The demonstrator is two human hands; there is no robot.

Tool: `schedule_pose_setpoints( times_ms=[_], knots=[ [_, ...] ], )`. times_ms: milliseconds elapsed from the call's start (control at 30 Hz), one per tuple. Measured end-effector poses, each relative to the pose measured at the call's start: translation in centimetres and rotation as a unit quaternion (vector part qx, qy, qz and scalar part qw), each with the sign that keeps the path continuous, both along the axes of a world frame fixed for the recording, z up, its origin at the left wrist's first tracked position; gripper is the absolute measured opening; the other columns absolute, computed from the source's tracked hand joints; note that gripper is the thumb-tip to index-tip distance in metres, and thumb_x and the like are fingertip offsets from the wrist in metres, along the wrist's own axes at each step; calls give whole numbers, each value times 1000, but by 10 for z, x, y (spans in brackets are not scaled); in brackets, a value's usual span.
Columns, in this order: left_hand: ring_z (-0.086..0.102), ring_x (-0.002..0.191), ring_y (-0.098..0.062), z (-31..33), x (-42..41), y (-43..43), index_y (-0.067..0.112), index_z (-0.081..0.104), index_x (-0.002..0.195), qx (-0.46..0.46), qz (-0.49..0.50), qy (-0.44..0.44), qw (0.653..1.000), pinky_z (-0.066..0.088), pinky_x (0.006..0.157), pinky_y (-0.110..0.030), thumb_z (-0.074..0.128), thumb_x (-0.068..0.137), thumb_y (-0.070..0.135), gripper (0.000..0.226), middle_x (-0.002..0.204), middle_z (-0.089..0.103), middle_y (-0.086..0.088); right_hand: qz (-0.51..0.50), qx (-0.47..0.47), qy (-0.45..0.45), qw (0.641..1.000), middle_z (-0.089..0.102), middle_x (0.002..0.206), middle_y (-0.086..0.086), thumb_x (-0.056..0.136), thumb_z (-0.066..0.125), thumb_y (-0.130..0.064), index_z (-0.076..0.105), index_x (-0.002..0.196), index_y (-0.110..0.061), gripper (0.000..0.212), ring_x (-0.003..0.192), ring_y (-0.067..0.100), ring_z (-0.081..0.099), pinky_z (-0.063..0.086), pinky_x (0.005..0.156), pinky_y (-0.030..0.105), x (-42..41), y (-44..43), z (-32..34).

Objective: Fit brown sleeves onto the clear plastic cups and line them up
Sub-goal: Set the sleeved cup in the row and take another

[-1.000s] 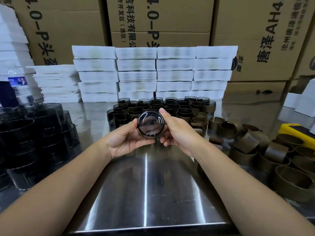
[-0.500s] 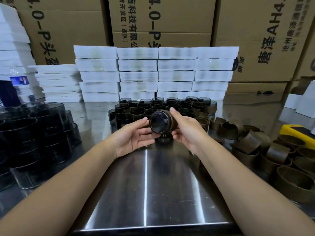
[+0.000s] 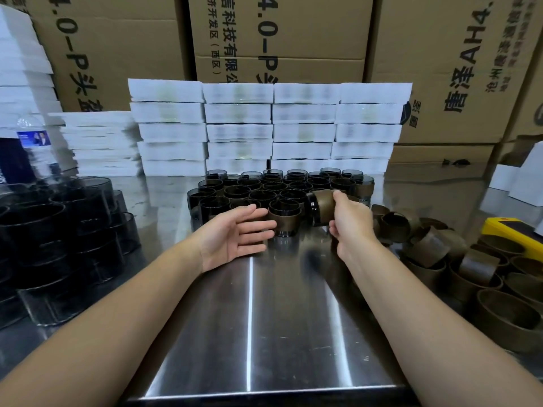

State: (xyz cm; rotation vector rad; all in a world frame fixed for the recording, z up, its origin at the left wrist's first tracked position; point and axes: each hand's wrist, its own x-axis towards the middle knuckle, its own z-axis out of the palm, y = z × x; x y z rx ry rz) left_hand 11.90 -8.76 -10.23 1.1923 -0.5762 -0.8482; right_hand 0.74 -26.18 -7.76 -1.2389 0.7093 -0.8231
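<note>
Tilting on its side, a sleeved cup is held in the right hand, whose fingers are curled round the brown band, with the dark base turned to the left. The left hand is kept wide, fingers straight and palm turned inward, and its fingertips seem to rest against the front cup, which stands upright at the near edge of the finished cups. Firm contact there cannot be confirmed.

The held cup is judged to be light, stiff and thin-walled, with smooth plastic that is likely to slip. The sleeve offers the better grip, so the cup is best taken by the band and not by the bare rim or base. Too hard a squeeze could distort the wall or shift the sleeve. A gap beside the front cup looks like the place where it is to be set down.

Bare cups are stacked on the left, and loose sleeves are heaped on the right beside a yellow object. All of it is carried on a polished steel table, on which a cup would slide easily. Behind, white boxes are piled in rows against printed cartons.
</note>
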Motion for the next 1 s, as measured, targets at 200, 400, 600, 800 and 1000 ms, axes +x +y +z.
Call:
schedule_pose_setpoints(
  times_ms=[200,400,600,800,1000],
  knots=[
    [72,66,-10,-2,1,-2,13,70,99,67,117,-102,986,52,48,-19,57,95,25,18,92,76,-8,-35,-289,147,945,64,99,2,95,49,-23,60,92,-17,13,97,23,57,41,76,29,3,4,-9],
    [53,36,-9,-4,3,-4,19,75,60,61,203,-248,945,33,34,-14,60,93,21,36,60,70,-10,-12,-382,218,898,52,125,6,94,45,-14,56,119,-15,27,112,22,51,33,82,24,2,6,-12],
    [44,37,-4,-9,11,0,15,63,49,29,322,-394,861,36,46,-13,60,88,28,40,40,55,2,25,-413,220,883,51,119,3,91,47,-14,59,103,-17,17,91,12,42,32,78,22,3,8,-14],
    [34,40,-13,-13,7,13,25,30,45,145,415,-635,635,21,44,-19,45,80,45,43,38,31,7,56,-480,276,831,47,131,2,92,47,-17,57,117,-16,27,120,21,40,36,95,29,4,9,-19],
    [44,37,-14,-11,-9,15,21,39,47,204,353,-760,507,9,40,-13,42,83,35,39,42,44,7,67,-498,293,813,43,139,0,93,47,-20,50,128,-16,36,126,22,34,33,102,33,5,9,-21]
  ],
)
